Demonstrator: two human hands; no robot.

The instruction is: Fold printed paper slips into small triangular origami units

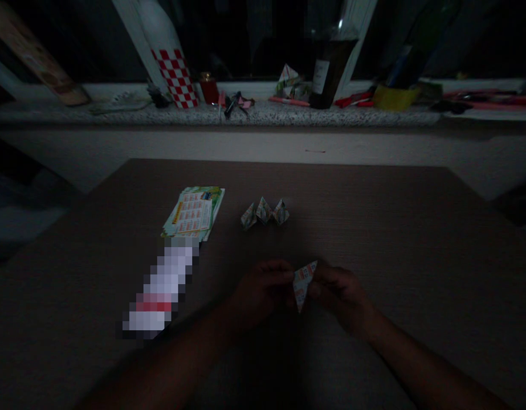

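Left hand (pixel 260 290) and right hand (pixel 343 293), fingertips (pixel 287 275) partly hidden, pinch one paper (pixel 302 279) — three folded shapes (pixel 264 212) sit toward the surface's (pixel 374 222) far edge.

The left hand (pixel 263 289) and right hand (pixel 345 295) hold a folded printed paper (pixel 304 278) between them, with three folded shapes (pixel 264 212) and a sheet stack (pixel 193 212) beyond on the desk (pixel 374 222).
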